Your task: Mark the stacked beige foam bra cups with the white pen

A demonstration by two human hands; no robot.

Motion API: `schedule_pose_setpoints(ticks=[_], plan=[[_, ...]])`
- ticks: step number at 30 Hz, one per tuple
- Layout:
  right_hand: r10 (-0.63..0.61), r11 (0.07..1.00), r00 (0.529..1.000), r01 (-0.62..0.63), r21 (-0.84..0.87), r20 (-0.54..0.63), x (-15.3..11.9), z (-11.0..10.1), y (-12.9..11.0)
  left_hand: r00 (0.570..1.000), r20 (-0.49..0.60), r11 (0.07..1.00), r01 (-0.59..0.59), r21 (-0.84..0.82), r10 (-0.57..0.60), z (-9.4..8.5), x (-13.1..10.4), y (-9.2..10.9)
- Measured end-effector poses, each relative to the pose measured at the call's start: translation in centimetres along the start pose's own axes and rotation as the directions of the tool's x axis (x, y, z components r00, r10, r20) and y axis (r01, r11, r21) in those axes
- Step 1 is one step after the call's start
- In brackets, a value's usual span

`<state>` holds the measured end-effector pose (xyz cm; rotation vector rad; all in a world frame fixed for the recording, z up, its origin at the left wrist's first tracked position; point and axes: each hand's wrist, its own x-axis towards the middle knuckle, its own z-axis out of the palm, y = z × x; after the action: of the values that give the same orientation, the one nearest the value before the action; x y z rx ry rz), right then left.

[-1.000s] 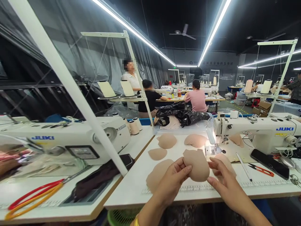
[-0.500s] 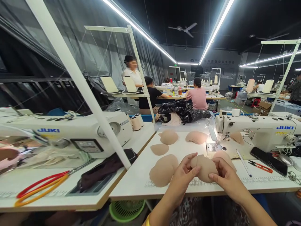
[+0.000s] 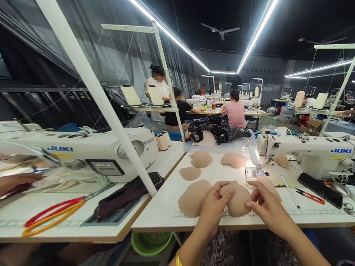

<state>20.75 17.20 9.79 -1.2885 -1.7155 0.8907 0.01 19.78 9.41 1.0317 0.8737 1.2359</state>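
Nearest: left hand [image 3: 215,202] and right hand [image 3: 263,207], both closed in a pinch on one beige foam cup [image 3: 238,199], thumbs and fingertips gripping its left and right edges; the cup sits low over the near part of the white table [image 3: 166,210], and whether it touches the surface cannot be told. Forearms cut off by the lower edge. A yellow bangle [image 3: 177,258] is partly visible on the left wrist.

Just left of the held cup: a stack of beige cups [image 3: 192,197], its right side hidden by the left hand. Behind the right hand: another cup [image 3: 267,184], mostly covered.

Middle of table: a small cup [image 3: 190,173], then two more [image 3: 200,159] [image 3: 233,160] further back.

Right: sewing machine [image 3: 305,153], red-handled snips [image 3: 309,196], a dark phone [image 3: 320,184].

Left bench: second sewing machine [image 3: 83,155], red and yellow loops [image 3: 50,218]; items at far left blurred.

Beyond: black plastic bag [image 3: 216,129], seated and standing workers [image 3: 234,112], faces obscured.
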Motion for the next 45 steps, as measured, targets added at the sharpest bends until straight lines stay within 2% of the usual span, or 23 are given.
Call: schedule_pose_setpoints(ticks=[3, 5, 8, 10, 12, 14, 15, 17, 21, 24, 25, 26, 28, 29, 31, 33, 34, 36, 39, 40, 42, 45], plan=[[-0.076, 0.997, 0.997, 0.076, -0.018, 0.005, 0.2, -0.4, -1.1, 0.989, 0.148, 0.978, -0.016, 0.208, -0.015, 0.1, -0.3, 0.2], [-0.12, 0.992, 0.992, 0.122, -0.034, 0.045, 0.4, -0.3, -1.7, 0.981, 0.194, 0.954, -0.037, 0.298, -0.023, 0.3, -0.5, 0.3], [-0.148, 0.986, 0.989, 0.149, -0.07, 0.017, 0.6, 0.1, -2.0, 0.985, 0.171, 0.958, -0.018, 0.285, -0.033, 0.4, -0.6, 0.0], [-0.131, 0.991, 0.99, 0.128, -0.044, -0.061, 0.7, 0.0, -1.4, 0.993, 0.112, 0.963, -0.011, 0.269, -0.02, 0.2, -0.5, -0.2], [-0.091, 0.993, 0.98, 0.103, 0.06, -0.18, 0.9, -0.7, -0.3, 0.999, 0.008, 0.969, -0.034, 0.243, 0.033, -0.2, -0.3, -0.4], [-0.028, 0.985, 0.934, 0.087, 0.15, -0.357, 1.0, -1.9, 1.4, 0.995, -0.084, 0.989, -0.044, 0.14, 0.056, -0.6, -0.3, -0.4], [-0.002, 0.985, 0.889, 0.081, 0.154, -0.457, 1.0, -2.7, 2.5, 0.993, -0.108, 0.997, -0.04, 0.063, 0.046, -0.8, -0.3, -0.4], [0.014, 0.996, 0.813, 0.038, 0.077, -0.582, 0.9, -4.1, 4.7, 0.993, -0.121, 0.996, -0.024, -0.089, 0.013, -1.2, -0.5, -0.4], [-0.028, 0.994, 0.772, -0.046, -0.1, -0.635, 0.3, -5.7, 7.5, 0.989, -0.146, 0.972, -0.035, -0.231, 0.001, -1.0, -1.3, -0.6], [-0.131, 0.97, 0.733, -0.043, -0.238, -0.667, -0.8, -5.0, 6.7, 0.984, -0.159, 0.976, -0.11, -0.186, 0.081, -0.4, -2.1, -0.9], [-0.159, 0.965, 0.752, -0.019, -0.262, -0.64, -1.2, -4.4, 5.9, 0.981, -0.149, 0.979, -0.143, -0.145, 0.121, -0.3, -2.4, -1.0], [-0.169, 0.964, 0.793, 0.011, -0.264, -0.585, -1.6, -3.7, 4.8, 0.978, -0.132, 0.98, -0.174, -0.096, 0.161, -0.3, -2.7, -1.1], [-0.101, 0.988, 0.923, 0.049, -0.147, -0.371, -2.3, -2.1, 2.6, 0.972, -0.07, 0.974, -0.225, -0.002, 0.224, -0.4, -3.2, -1.4], [-0.039, 0.999, 0.969, 0.03, -0.039, -0.243, -2.5, -1.3, 1.6, 0.97, -0.02, 0.97, -0.243, 0.031, 0.243, -0.6, -3.3, -1.6], [0.067, 0.973, 0.998, -0.066, 0.22, 0.001, -2.7, 0.2, -0.1, 0.962, 0.108, 0.964, -0.257, 0.062, 0.249, -1.1, -3.6, -2.0], [0.082, 0.878, 0.979, -0.158, 0.451, 0.184, -2.5, 1.1, -0.9, 0.943, 0.227, 0.96, -0.268, 0.083, 0.244, -1.5, -3.8, -2.2], [0.066, 0.824, 0.971, -0.183, 0.536, 0.23, -2.4, 1.3, -1.0, 0.934, 0.259, 0.954, -0.282, 0.104, 0.248, -1.7, -3.9, -2.3], [0.039, 0.751, 0.974, -0.175, 0.637, 0.223, -2.2, 1.3, -0.9, 0.929, 0.267, 0.937, -0.307, 0.165, 0.257, -2.1, -4.2, -2.1], [0.055, 0.747, 0.992, -0.115, 0.655, 0.111, -2.0, 0.6, -0.2, 0.943, 0.198, 0.927, -0.308, 0.214, 0.267, -2.9, -4.5, -1.5], [0.063, 0.758, 0.994, -0.103, 0.643, 0.086, -2.0, 0.3, 0.0, 0.954, 0.145, 0.932, -0.288, 0.219, 0.261, -3.2, -4.5, -1.2], [0.074, 0.784, 0.996, -0.089, 0.614, 0.051, -2.1, -0.2, 0.3, 0.971, -0.033, 0.956, -0.225, 0.188, 0.235, -4.0, -4.3, -0.5], [0.077, 0.829, 0.997, -0.047, 0.558, -0.031, -2.3, -0.5, 0.6, 0.935, -0.318, 0.987, -0.16, 0.025, 0.159, -5.0, -3.7, 1.2]])
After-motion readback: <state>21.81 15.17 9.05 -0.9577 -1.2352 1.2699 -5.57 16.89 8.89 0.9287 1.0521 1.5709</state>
